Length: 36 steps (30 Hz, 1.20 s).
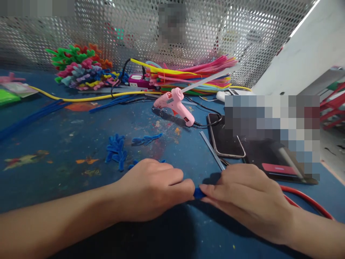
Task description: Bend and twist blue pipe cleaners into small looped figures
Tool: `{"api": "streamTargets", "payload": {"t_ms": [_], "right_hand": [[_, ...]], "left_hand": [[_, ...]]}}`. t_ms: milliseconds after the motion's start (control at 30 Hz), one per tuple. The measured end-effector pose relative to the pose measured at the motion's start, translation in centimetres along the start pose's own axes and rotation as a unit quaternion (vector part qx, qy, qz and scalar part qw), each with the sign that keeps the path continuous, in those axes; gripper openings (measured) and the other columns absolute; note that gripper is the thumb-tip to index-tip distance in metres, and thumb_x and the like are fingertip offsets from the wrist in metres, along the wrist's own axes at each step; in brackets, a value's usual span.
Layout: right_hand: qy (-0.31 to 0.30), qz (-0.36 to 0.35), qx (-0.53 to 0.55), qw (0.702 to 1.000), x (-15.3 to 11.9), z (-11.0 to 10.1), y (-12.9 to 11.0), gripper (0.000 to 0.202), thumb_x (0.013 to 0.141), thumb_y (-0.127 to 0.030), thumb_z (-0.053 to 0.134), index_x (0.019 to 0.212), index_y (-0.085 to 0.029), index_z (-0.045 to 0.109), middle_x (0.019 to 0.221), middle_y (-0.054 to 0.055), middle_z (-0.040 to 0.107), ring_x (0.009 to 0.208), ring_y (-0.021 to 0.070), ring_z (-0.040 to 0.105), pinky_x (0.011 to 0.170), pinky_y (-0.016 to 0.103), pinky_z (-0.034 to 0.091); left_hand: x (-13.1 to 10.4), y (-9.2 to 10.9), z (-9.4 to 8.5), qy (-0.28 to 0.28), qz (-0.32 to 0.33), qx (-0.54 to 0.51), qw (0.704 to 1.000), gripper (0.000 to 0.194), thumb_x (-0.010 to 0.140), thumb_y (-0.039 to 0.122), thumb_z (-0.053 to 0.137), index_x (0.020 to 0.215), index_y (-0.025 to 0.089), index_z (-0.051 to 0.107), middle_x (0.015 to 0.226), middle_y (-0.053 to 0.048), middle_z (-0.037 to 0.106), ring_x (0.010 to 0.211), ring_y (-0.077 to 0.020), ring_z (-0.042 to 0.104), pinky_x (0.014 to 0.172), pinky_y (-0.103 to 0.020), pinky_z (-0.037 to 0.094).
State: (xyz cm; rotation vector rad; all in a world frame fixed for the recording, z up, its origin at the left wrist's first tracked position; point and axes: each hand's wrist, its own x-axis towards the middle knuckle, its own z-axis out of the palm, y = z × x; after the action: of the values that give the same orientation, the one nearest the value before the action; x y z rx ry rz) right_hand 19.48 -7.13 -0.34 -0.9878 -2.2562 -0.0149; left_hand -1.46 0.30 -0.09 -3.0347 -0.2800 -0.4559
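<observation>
Fingers (pixel 186 187) of the left hand (pixel 155 189) and right hand (pixel 249 198) are being pressed closed around a blue pipe cleaner (pixel 198 193), which is being held between them over the tabletop (pixel 59 180), in front of a pink glue gun (pixel 176 102).

No text, label, brand or number is legible.
</observation>
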Motion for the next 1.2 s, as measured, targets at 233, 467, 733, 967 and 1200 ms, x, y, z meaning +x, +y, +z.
{"api": "streamTargets", "payload": {"t_ms": [233,467,733,967,1200], "right_hand": [[-0.016,0.022,0.058,0.998,0.0,0.0,-0.2,0.006,0.085,-0.021,0.057,0.087,-0.019,0.062,0.059,-0.003,0.059,0.053,0.0089,0.053,0.052,0.022,0.038],[-0.115,0.078,0.043,0.989,0.6,-0.1,-0.4,0.02,0.093,-0.029,0.041,0.086,-0.019,0.057,0.067,0.0,0.061,0.06,0.0099,0.056,0.056,0.022,0.037],[-0.206,0.077,0.092,0.971,1.4,-0.2,-0.6,0.031,0.094,-0.024,0.032,0.067,-0.019,0.045,0.059,-0.003,0.047,0.051,0.0083,0.04,0.051,0.021,0.031],[-0.186,0.015,0.087,0.979,1.3,-0.5,-1.0,0.036,0.092,-0.02,0.03,0.061,-0.018,0.049,0.057,-0.001,0.049,0.051,0.0094,0.041,0.052,0.022,0.033],[-0.224,0.192,0.272,0.916,1.4,-0.2,-1.4,0.036,0.084,-0.02,0.042,0.051,-0.018,0.028,0.048,-0.006,0.028,0.045,0.0057,0.025,0.043,0.019,0.025]], "left_hand": [[-0.2,0.3,0.0,0.01,0.007,0.007,1.0,0.016,0.084,0.013,0.034,0.072,0.021,0.039,0.054,0.006,0.045,0.045,-0.0115,0.035,0.044,-0.03,0.018],[-0.1,0.3,-0.1,0.04,-0.013,-0.004,0.999,0.023,0.09,0.016,0.031,0.071,0.021,0.043,0.053,0.006,0.045,0.046,-0.0114,0.039,0.045,-0.028,0.023],[0.0,0.2,0.0,0.018,-0.011,-0.002,1.0,0.022,0.091,0.021,0.031,0.073,0.022,0.044,0.055,0.005,0.047,0.046,-0.0117,0.04,0.045,-0.029,0.02],[-0.3,0.4,0.0,0.005,0.022,0.004,1.0,0.013,0.087,0.019,0.036,0.077,0.023,0.043,0.053,0.006,0.044,0.044,-0.0115,0.037,0.044,-0.03,0.016],[-0.3,0.6,0.1,0.015,0.021,-0.015,1.0,0.017,0.089,0.02,0.036,0.074,0.022,0.044,0.051,0.006,0.044,0.044,-0.0105,0.037,0.044,-0.03,0.018]]}}
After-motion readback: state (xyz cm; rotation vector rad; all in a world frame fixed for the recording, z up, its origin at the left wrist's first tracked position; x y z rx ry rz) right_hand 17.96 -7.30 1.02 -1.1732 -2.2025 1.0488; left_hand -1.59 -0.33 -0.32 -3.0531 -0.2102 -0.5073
